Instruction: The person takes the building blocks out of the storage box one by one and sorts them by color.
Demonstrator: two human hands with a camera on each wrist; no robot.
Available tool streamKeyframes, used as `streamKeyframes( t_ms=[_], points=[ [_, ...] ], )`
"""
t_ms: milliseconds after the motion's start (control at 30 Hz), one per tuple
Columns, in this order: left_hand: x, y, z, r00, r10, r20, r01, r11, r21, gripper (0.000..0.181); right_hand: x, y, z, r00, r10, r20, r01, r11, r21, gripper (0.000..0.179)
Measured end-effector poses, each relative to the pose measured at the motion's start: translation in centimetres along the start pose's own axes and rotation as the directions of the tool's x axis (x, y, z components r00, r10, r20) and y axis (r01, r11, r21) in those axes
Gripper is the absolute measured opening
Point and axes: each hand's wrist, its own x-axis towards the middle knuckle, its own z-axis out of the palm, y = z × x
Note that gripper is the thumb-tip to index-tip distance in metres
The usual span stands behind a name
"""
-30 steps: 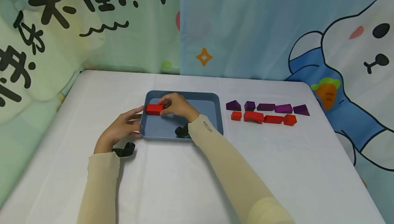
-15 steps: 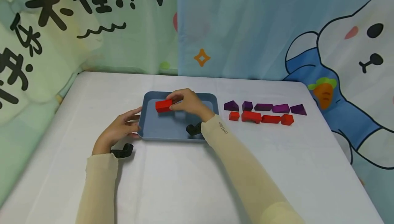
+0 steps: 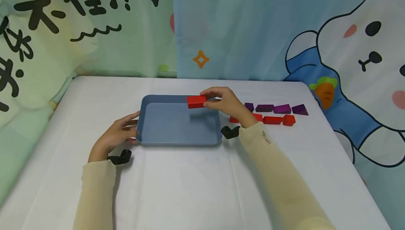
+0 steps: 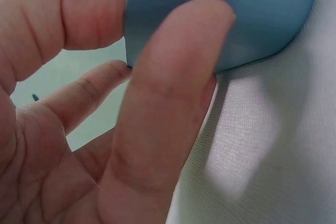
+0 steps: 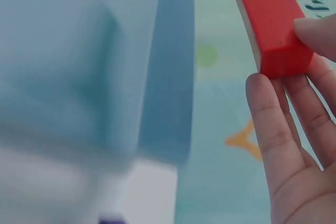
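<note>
A red block (image 3: pixel 196 102) is pinched by the right hand (image 3: pixel 225 103) above the far right corner of the blue tray (image 3: pixel 177 137), whose near left edge is gripped by the left hand (image 3: pixel 117 136). A carry toward the block rows (image 3: pixel 275 115) on the right seems underway; a clear spot is needed there.

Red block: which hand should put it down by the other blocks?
Right. The right hand already pinches the red block and is nearer the block rows; the left hand holds the blue tray.
</note>
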Motion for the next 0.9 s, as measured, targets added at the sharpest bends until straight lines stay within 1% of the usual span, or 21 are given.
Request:
streamKeyframes(
  t_ms=[100, 200, 367, 533, 633, 733, 900],
  points=[
    [-0.1, 0.0, 0.1, 1.000, 0.001, -0.001, -0.001, 1.000, 0.003, 0.086, -1.5, 0.3, -2.0, 1.000, 0.009, -0.014, -0.010, 1.000, -0.026, 0.041],
    [-0.1, 0.0, 0.2, 1.000, 0.004, -0.002, -0.004, 1.000, 0.005, 0.086, -3.1, 0.6, -4.1, 0.999, 0.027, -0.035, -0.030, 0.996, -0.085, 0.042],
    [-0.2, 0.0, 0.2, 1.000, 0.005, -0.004, -0.005, 1.000, 0.007, 0.086, -6.1, 1.4, -7.5, 0.995, 0.083, -0.064, -0.092, 0.982, -0.167, 0.046],
    [-0.2, 0.0, 0.5, 1.000, 0.002, 0.003, -0.002, 1.000, 0.003, 0.086, -9.4, 2.7, -10.8, 0.981, 0.159, -0.107, -0.179, 0.961, -0.210, 0.049],
    [-0.4, 0.0, 0.5, 1.000, 0.008, 0.008, -0.008, 1.000, 0.017, 0.085, -11.2, 3.6, -12.5, 0.970, 0.200, -0.141, -0.230, 0.941, -0.249, 0.051],
    [-0.5, 0.0, 0.5, 1.000, 0.011, 0.007, -0.011, 0.999, 0.033, 0.084, -12.8, 4.7, -14.1, 0.961, 0.214, -0.174, -0.256, 0.928, -0.272, 0.050],
    [-0.6, 0.1, 0.6, 1.000, 0.004, 0.005, -0.005, 0.999, 0.045, 0.084, -15.1, 6.3, -16.5, 0.951, 0.204, -0.233, -0.266, 0.924, -0.275, 0.047]
  ],
)
